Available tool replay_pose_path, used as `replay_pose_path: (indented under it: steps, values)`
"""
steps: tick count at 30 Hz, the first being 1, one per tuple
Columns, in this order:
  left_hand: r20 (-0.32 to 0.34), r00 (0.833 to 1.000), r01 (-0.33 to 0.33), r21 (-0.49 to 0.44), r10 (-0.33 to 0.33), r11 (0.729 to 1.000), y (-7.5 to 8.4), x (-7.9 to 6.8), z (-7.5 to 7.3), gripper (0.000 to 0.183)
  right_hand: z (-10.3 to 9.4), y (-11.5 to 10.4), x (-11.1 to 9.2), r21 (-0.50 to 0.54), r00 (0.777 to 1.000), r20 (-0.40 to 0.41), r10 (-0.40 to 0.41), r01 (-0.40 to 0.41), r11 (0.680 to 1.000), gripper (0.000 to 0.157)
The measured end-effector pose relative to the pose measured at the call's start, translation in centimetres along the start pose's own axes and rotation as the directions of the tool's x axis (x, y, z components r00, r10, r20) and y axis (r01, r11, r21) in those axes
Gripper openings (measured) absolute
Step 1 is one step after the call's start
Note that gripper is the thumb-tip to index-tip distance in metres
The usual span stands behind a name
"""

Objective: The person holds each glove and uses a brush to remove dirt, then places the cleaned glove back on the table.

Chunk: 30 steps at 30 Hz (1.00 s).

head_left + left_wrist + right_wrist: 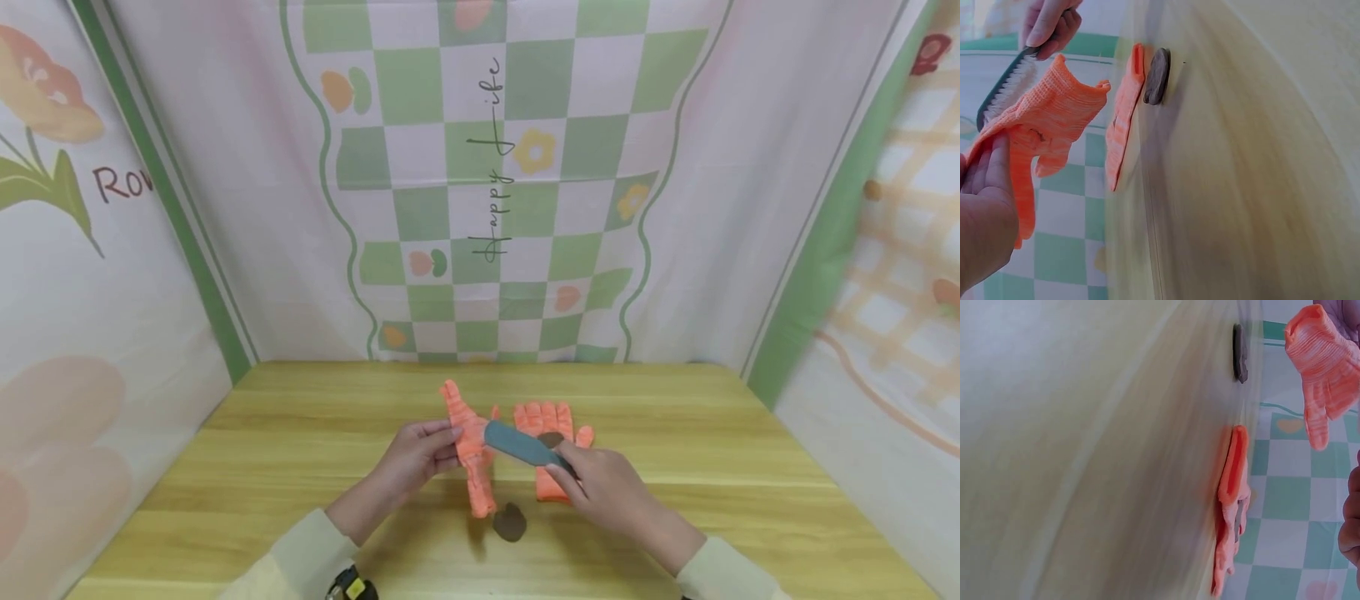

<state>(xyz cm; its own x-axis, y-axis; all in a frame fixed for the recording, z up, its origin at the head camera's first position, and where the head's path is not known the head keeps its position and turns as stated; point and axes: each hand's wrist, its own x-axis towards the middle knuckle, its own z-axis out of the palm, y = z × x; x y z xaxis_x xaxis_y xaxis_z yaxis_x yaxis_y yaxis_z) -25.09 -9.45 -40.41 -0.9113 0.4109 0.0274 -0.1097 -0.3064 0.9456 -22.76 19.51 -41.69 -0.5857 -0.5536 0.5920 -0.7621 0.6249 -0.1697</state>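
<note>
My left hand (416, 454) pinches an orange knitted glove (471, 437) by its side, up above the table. The glove's fingers point away and its cuff hangs toward me. Gripped in my right hand (607, 483) is a dark green scrub brush (521, 443). In the left wrist view, the brush's white bristles (1011, 92) face the glove and lie right at its surface. A second orange glove (553, 418) lies flat beyond my right hand, with a brown piece on its palm. The right wrist view shows the held glove (1325, 369) hanging with its cuff open.
A flat, dark brown roundish piece (510, 523) lies on the wooden table (300, 467) below the held glove. Printed curtains (495, 183) enclose the back and both sides. A black object with a yellow patch (351, 585) shows by my left sleeve.
</note>
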Motion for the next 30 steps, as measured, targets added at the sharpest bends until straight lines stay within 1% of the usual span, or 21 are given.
replay_pose_path:
  steps: [3, 6, 9, 14, 16, 20, 25, 27, 30]
  values:
    - [-0.006, 1.000, -0.007, -0.016, 0.007, 1.000, 0.2, -0.1, 0.1, 0.031, 0.1, 0.4, -0.5, -0.048, 1.000, 0.018, 0.004, -0.003, 0.999, 0.024]
    - [-0.016, 1.000, -0.015, -0.028, 0.014, 0.999, 0.5, -0.3, 0.1, 0.026, 0.0, 0.9, -1.1, -0.093, 0.998, 0.045, 0.042, -0.038, 0.995, 0.026]
    - [-0.023, 1.000, -0.016, -0.029, 0.015, 0.999, 0.7, -0.4, -0.1, 0.022, -0.2, 1.1, -1.5, -0.101, 0.996, 0.049, 0.070, -0.065, 0.993, 0.025]
    - [-0.009, 1.000, 0.000, -0.020, 0.000, 1.000, 0.5, -0.3, -0.4, 0.022, -0.3, 1.0, -1.0, -0.070, 0.999, -0.002, 0.034, -0.034, 0.997, 0.020]
    - [0.000, 1.000, -0.003, -0.020, 0.003, 1.000, 0.3, -0.3, -0.4, 0.021, -0.2, 0.8, -0.7, -0.046, 0.999, -0.008, 0.032, -0.032, 0.998, 0.017]
    - [0.022, 1.000, -0.021, -0.034, 0.022, 0.999, 0.1, -0.2, -0.3, 0.018, 0.0, 0.3, -0.1, -0.002, 0.999, -0.002, 0.046, -0.046, 0.999, 0.018]
    - [0.018, 1.000, -0.014, -0.040, 0.014, 0.999, 0.0, -0.2, -0.1, 0.017, 0.4, -0.2, 0.4, 0.052, 0.997, 0.008, 0.071, -0.072, 0.996, 0.024]
    - [0.010, 1.000, -0.008, -0.040, 0.008, 0.999, 0.0, -0.1, -0.1, 0.017, 0.4, -0.5, 0.7, 0.071, 0.997, 0.010, 0.080, -0.080, 0.994, 0.022]
    - [0.014, 1.000, -0.012, -0.035, 0.013, 0.999, 0.0, -0.1, -0.1, 0.019, 0.6, -0.7, 1.0, 0.083, 0.996, 0.011, 0.086, -0.087, 0.993, 0.019]
